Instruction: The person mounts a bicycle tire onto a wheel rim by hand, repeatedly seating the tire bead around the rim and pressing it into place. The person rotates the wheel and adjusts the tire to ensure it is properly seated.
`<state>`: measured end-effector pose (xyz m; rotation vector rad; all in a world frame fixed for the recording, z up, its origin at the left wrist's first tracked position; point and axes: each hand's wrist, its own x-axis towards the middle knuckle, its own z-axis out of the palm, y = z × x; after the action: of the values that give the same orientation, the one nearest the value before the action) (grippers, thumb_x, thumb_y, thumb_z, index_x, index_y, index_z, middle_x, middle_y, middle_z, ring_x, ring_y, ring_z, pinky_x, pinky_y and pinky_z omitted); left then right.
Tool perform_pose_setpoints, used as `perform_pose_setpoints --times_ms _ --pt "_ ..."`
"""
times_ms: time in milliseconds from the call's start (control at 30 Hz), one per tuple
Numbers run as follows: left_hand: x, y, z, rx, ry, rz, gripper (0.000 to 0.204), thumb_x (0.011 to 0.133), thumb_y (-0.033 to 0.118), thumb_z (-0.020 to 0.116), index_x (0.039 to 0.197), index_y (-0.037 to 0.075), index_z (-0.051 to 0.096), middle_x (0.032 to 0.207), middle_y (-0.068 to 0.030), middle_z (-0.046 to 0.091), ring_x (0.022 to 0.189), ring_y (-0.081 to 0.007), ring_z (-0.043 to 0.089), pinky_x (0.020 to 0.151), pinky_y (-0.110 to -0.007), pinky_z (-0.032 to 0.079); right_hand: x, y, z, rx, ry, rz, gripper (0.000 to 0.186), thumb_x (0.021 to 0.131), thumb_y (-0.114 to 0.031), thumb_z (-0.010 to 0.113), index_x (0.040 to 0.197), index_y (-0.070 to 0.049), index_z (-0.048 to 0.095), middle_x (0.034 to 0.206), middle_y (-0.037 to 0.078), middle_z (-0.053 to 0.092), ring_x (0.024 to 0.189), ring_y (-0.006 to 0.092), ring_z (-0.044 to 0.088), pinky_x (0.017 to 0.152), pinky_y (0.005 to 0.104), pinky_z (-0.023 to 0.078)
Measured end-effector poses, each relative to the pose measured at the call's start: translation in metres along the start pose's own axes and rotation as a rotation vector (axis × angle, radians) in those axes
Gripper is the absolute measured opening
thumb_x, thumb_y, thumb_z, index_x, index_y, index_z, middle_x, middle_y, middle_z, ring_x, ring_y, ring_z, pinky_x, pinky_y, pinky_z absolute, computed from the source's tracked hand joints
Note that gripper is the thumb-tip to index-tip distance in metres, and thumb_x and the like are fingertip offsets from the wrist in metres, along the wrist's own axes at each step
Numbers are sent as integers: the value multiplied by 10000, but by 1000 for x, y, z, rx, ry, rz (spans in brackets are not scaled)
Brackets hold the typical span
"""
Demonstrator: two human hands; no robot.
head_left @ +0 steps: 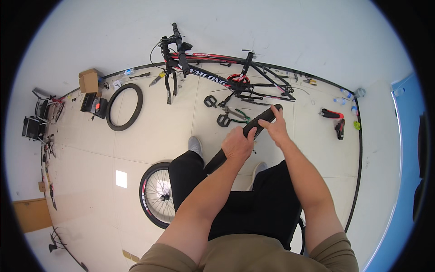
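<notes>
Between my knees I hold a black knobby bicycle tyre [215, 161], seen nearly edge-on and slanting up to the right. Whether a rim sits inside it I cannot tell. My left hand [237, 144] is closed round its middle, thumb on the tread. Farther up, near the far end, my right hand [274, 128] grips it between thumb and fingers. Just beyond my hands, green-handled pliers or cutters [241, 119] lie on the floor beside two black pedals [210, 101].
A black and red bicycle frame [204, 75] with handlebar leans along the far wall. A loose tyre [111, 109] and an open cardboard box [89, 80] are at far left. A spoked wheel [146, 199] lies by my left leg. A saddle [331, 114] and bottles [340, 101] are at right.
</notes>
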<state>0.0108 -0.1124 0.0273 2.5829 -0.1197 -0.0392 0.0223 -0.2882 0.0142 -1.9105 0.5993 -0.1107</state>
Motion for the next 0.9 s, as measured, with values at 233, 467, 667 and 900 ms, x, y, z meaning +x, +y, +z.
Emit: perform_pose_setpoints --times_ms 233,467,667,900 --pt "3 0 -9 6 -37 -48 528 933 596 619 902 69 631 880 -163 687 844 -392 681 710 -518 523 -31 -22 27 605 102 264 992 784 -7 818 1603 -33 258 1234 182 646 1022 239 653 849 360 562" --pt "-10 -5 -18 31 -117 -60 512 964 569 587 950 60 643 914 -185 697 878 -415 678 722 -528 502 -54 -18 42 947 110 363 567 880 -171 790 1336 15 507 1080 96 659 892 181 667 709 317 573" --pt "-25 -2 -14 18 -103 -84 511 977 574 574 1038 74 657 928 -161 700 883 -400 679 742 -504 508 -51 -19 36 967 -4 343 355 872 -186 785 1127 -11 610 1013 50 659 835 150 657 708 295 562" --pt "-16 -13 -14 49 -41 -133 517 978 576 573 1064 73 650 951 -164 705 870 -400 685 751 -498 515 -36 -6 59 920 -44 253 348 883 -185 765 1144 -24 600 1013 60 657 853 156 673 698 303 581"
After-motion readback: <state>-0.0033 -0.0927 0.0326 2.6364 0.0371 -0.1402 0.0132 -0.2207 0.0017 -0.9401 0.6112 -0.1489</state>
